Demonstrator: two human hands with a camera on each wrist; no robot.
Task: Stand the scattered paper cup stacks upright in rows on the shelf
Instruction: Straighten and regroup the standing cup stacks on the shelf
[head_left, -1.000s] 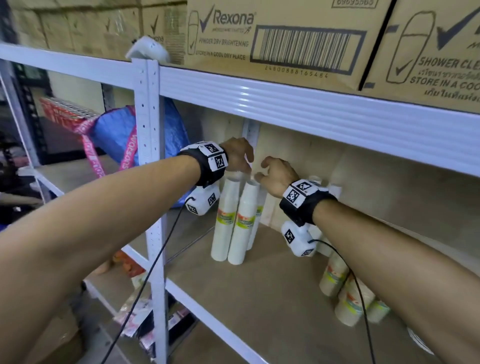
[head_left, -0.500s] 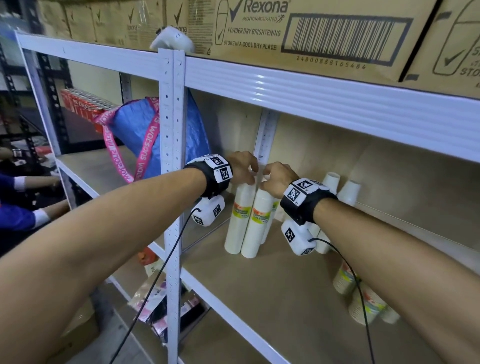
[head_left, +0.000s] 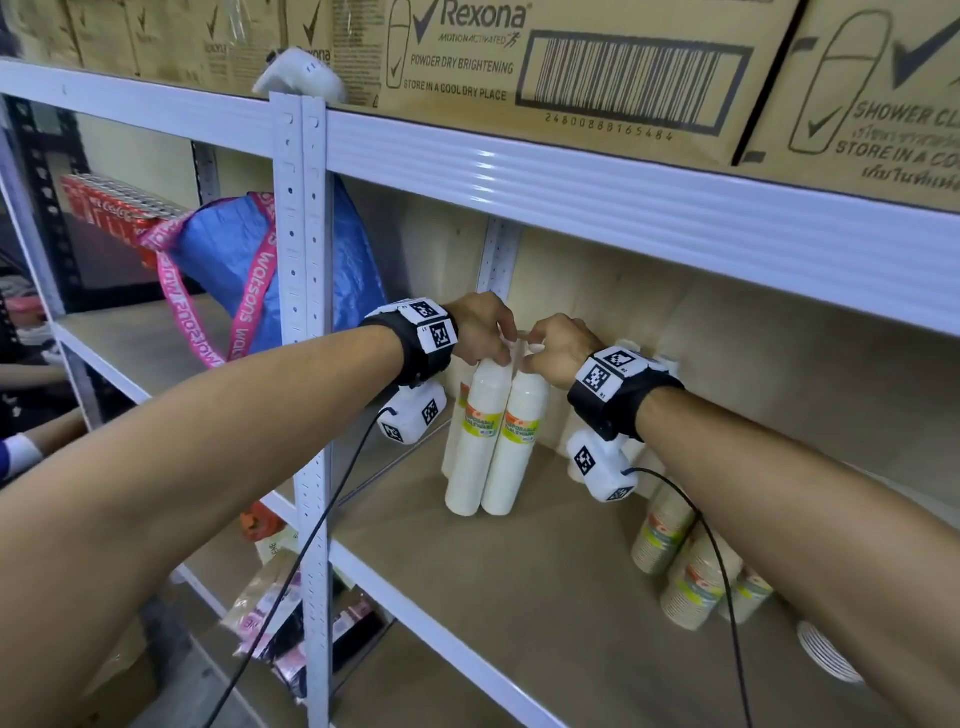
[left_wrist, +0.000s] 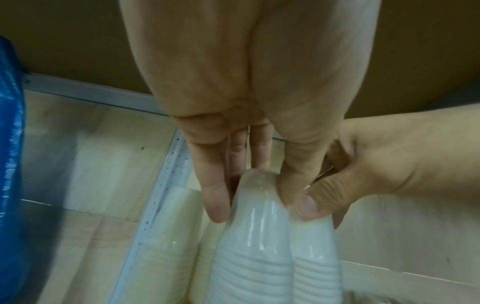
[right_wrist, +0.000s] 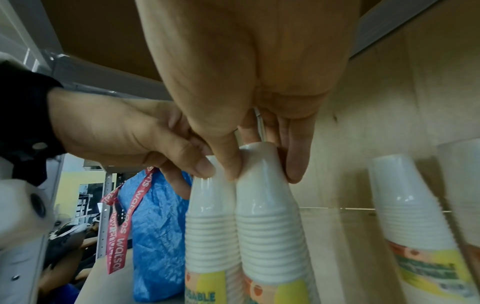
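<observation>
Both hands are up top pinching a wrapped cup stack each: the left hand (head_left: 480, 332) has thumb and fingers clamped on the tip of the left white stack (head_left: 478, 441), and the right hand (head_left: 556, 348) does the same on the right white stack (head_left: 517, 441). The two stacks stand upright, touching side by side, near the back left corner of the wooden shelf (head_left: 519, 597). More white stacks (right_wrist: 405, 216) sit behind near the back wall, leaning a bit. Off to the right, a few brownish cup stacks (head_left: 691, 582) are bunched together, tilted. A blue bag (head_left: 228, 280) with pink straps sits in the next bay, and Rexona boxes (head_left: 571, 67) are overhead.
</observation>
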